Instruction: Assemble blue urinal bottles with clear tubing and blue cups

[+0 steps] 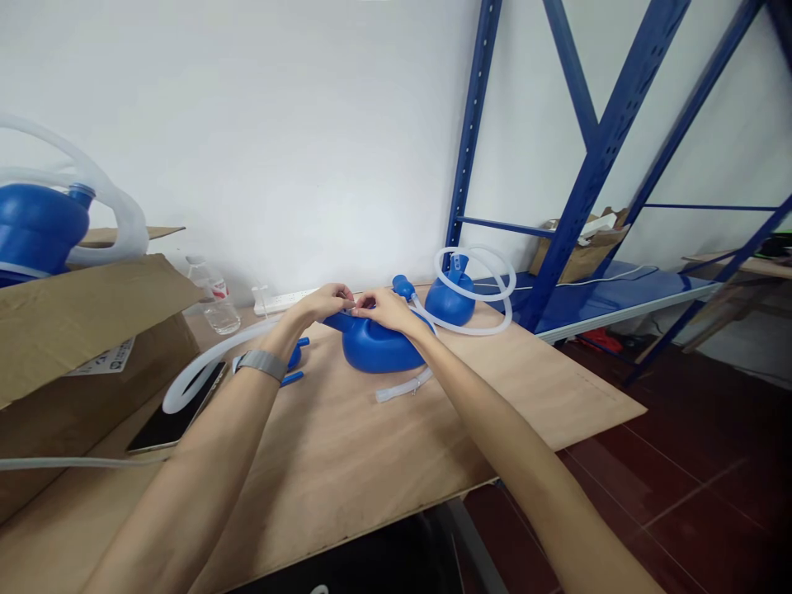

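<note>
Blue bottle (382, 353) resting on bench (557, 392), scene centre, neck (336, 321) pointing toward 10 o'clock. Left hand (327, 300) and right hand (387, 309) meeting at neck, fingertips bunching close; whether either grip is pinching small part there, cannot tell. Step in hand apparently fine finger work at neck; next move probably calling for steady bottle, precise fingertip control. Loose hose end (396, 391) lying toward bottle's 5 o'clock, second blue bottle (450, 301) standing toward 2.

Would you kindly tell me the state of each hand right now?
Left hand: curled at the blue bottle; exact grip cannot be told.
Right hand: curled there too; exact grip cannot be told.
</note>
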`<state>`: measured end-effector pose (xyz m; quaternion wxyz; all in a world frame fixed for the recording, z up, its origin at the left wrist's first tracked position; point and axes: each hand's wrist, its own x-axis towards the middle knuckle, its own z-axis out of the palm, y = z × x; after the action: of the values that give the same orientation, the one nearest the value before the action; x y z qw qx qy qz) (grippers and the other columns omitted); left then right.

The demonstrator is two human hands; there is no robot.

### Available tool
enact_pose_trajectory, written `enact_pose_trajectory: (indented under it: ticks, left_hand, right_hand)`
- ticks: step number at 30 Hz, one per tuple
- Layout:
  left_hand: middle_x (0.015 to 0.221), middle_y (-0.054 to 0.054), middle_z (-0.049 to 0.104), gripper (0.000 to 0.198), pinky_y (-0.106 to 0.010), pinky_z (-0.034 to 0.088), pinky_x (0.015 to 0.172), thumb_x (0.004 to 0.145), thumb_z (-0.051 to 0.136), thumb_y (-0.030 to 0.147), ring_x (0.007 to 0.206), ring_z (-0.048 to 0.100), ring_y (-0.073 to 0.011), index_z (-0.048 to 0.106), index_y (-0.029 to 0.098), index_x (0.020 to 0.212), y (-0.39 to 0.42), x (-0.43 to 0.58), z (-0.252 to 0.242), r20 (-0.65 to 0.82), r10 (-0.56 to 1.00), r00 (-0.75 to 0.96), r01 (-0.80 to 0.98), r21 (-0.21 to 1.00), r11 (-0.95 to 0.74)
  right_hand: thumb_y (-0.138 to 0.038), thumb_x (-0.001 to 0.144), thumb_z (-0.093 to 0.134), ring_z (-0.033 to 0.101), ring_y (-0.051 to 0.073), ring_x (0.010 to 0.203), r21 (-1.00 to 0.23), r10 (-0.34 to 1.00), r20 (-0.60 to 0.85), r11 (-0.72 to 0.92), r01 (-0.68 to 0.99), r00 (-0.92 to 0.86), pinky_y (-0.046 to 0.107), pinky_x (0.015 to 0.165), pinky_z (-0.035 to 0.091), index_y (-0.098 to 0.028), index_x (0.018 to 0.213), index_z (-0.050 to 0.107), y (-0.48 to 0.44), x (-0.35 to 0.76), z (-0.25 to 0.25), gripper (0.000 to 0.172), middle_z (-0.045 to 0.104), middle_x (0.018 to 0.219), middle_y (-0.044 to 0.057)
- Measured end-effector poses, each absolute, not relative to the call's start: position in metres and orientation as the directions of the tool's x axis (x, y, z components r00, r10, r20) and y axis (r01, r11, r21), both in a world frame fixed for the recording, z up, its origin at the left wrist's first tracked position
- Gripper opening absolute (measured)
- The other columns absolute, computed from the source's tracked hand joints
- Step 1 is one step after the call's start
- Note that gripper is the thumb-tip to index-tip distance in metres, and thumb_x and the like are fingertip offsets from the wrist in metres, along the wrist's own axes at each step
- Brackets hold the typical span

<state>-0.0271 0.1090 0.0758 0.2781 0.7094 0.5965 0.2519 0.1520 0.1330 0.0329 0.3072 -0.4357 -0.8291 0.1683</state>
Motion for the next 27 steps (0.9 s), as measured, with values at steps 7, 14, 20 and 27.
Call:
enact_pose_trajectory:
  ticks: [7, 14, 20, 27]
  left_hand:
    - [0.063, 0.003, 0.047, 0.024, -0.027, 0.028, 0.055, 0.065, 0.068, 0.039, 0.064, 0.042, -0.0152, 0.054, 0.021, 0.071, 0.104, -0.039, 0.072, 0.077, 0.972, 0.223, 0.726, 0.653, -0.218]
    - [0.058, 0.004, 0.045, 0.024, -0.028, 0.029, 0.056, 0.068, 0.063, 0.041, 0.062, 0.040, -0.0152, 0.049, 0.022, 0.063, 0.108, -0.042, 0.067, 0.139, 0.953, 0.270, 0.755, 0.584, -0.299]
    - [0.064, 0.002, 0.055, 0.020, -0.028, 0.034, 0.060, 0.071, 0.058, 0.038, 0.066, 0.048, -0.0162, 0.053, 0.021, 0.062, 0.112, -0.044, 0.062, 0.212, 0.932, 0.295, 0.770, 0.525, -0.363]
    - [0.062, 0.002, 0.054, 0.020, -0.028, 0.034, 0.060, 0.072, 0.055, 0.039, 0.064, 0.047, -0.0160, 0.057, 0.020, 0.066, 0.111, -0.044, 0.062, 0.246, 0.917, 0.313, 0.801, 0.451, -0.394]
  right_hand:
    - [-0.037, 0.091, 0.073, 0.074, 0.020, 0.099, -0.554, 0.815, 0.254, 0.564, 0.613, -0.520, 0.024, 0.080, 0.050, -0.025, 0.100, 0.082, 0.139, 0.154, 0.039, 0.017, 0.081, 0.104, 0.000]
    - [-0.033, 0.089, 0.073, 0.071, 0.016, 0.089, -0.591, 0.809, 0.202, 0.550, 0.590, -0.552, 0.021, 0.070, 0.045, -0.020, 0.095, 0.082, 0.146, 0.153, 0.042, 0.016, 0.081, 0.095, 0.002]
    - [-0.030, 0.090, 0.070, 0.065, 0.013, 0.076, -0.617, 0.787, 0.145, 0.546, 0.567, -0.600, 0.020, 0.067, 0.045, -0.015, 0.095, 0.081, 0.156, 0.152, 0.042, 0.020, 0.077, 0.087, 0.002]
    - [-0.026, 0.087, 0.071, 0.065, 0.015, 0.073, -0.565, 0.834, 0.117, 0.502, 0.655, -0.539, 0.021, 0.062, 0.043, -0.016, 0.097, 0.080, 0.153, 0.149, 0.045, 0.017, 0.077, 0.085, 0.003]
